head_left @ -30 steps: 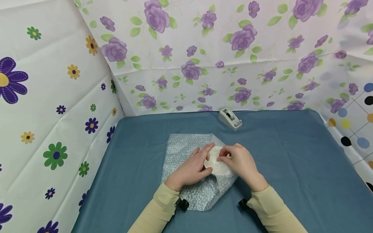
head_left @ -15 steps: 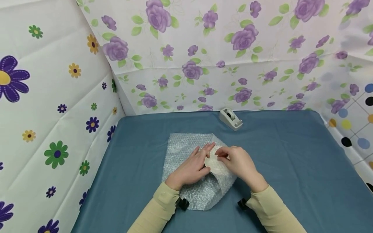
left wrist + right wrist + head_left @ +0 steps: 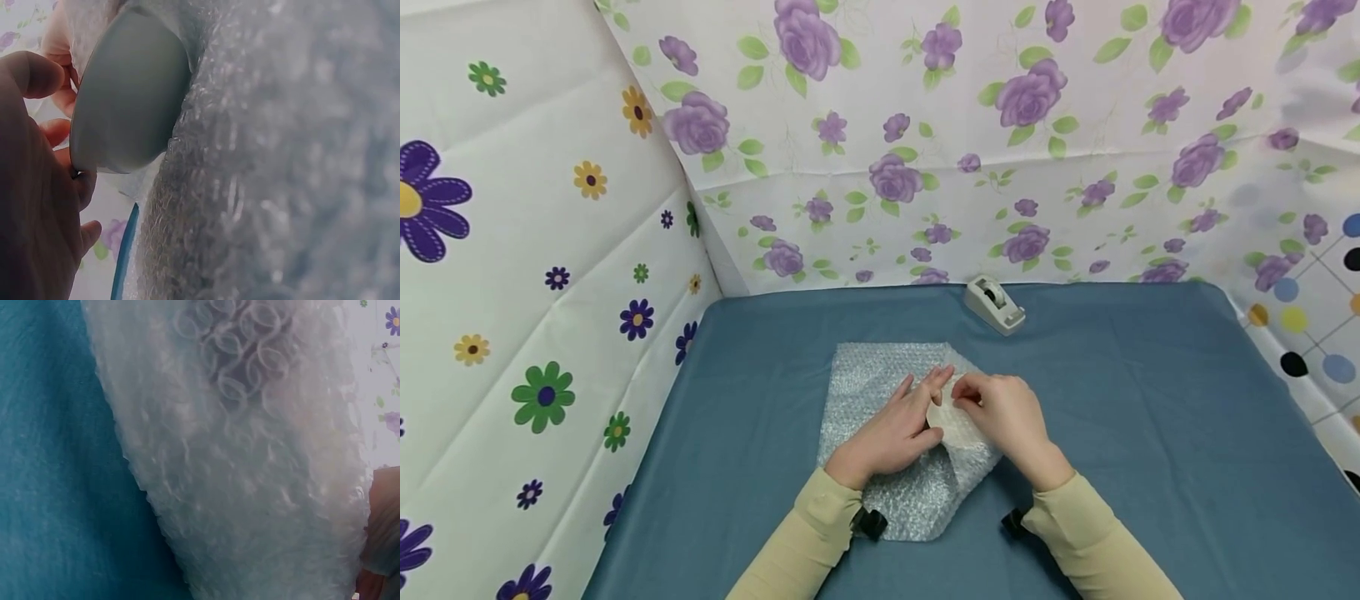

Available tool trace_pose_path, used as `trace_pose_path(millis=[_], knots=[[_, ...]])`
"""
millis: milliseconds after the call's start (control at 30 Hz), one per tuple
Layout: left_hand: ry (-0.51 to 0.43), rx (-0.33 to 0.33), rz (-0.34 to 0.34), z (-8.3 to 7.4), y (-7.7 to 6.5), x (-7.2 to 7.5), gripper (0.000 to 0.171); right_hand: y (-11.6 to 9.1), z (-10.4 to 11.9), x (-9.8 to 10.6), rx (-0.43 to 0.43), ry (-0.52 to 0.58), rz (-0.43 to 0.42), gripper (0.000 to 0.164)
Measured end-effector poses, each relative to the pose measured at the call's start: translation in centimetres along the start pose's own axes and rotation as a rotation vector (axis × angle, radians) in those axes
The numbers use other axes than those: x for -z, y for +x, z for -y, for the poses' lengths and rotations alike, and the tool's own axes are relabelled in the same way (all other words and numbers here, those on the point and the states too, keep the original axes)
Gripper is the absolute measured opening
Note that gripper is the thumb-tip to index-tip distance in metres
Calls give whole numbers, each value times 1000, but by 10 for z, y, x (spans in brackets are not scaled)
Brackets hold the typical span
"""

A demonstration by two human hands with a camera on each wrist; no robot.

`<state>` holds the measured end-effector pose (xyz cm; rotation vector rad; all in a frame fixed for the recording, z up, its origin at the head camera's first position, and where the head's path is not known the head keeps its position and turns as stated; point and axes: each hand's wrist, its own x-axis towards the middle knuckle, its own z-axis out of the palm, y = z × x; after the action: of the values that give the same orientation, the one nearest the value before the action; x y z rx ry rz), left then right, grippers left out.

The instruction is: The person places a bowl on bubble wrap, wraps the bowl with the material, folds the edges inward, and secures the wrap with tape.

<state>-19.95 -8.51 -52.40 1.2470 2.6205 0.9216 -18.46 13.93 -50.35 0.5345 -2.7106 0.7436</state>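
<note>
A pale bowl [image 3: 128,94] sits on a sheet of bubble wrap [image 3: 868,371]; part of the wrap is folded up over it from the right. My left hand [image 3: 886,432] lies across the bowl's left rim, fingers mostly straight, one bent fingertip pressing there and the thumb spread out. My right hand [image 3: 1011,417] pinches the raised edge of the wrap with thumb and fingers above the bowl. In the right wrist view the folded bubble wrap [image 3: 250,469] fills most of the picture and hides my right fingers.
A white tape dispenser [image 3: 994,305] stands near the back edge of the blue-covered table [image 3: 1150,417]. Flower-printed sheets [image 3: 891,179] hang behind the table and at its left; a dotted one [image 3: 1326,325] is at the right.
My right hand has shifted slightly left, drawing the wrap's right side in closer around the bowl. My left hand stays nearly where it was.
</note>
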Motion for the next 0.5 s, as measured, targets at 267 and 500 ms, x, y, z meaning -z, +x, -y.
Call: trace_pose_path(millis=[267,500], knots=[[175,-73,-83,3,1,2,18,0,2,-3,10,-46,-14,15],[302,-115,-166,4,1,3,32,0,1,-2,7,-50,-5,18]])
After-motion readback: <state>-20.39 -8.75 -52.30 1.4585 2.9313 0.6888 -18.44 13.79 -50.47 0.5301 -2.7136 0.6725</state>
